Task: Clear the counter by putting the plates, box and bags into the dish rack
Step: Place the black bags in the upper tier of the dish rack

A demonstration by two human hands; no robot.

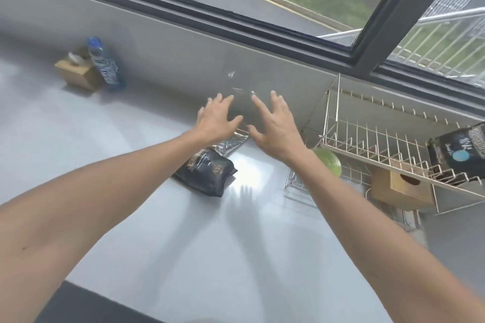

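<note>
A black snack bag (207,172) with a silver end lies on the grey counter (131,191), just left of the wire dish rack (367,144). Both my hands hover above its silver end with fingers spread and nothing in them: my left hand (216,119) and my right hand (274,123) are a little apart. On the rack's upper tier stands another black bag (459,149). On the lower tier I see a green plate (329,161) and a brown cardboard box (401,187).
At the far left of the counter stand a brown tissue box (76,72) and a blue bottle (105,65) against the grey wall. A window with a dark frame (262,23) runs along the back. The counter's dark front edge (86,304) is near me.
</note>
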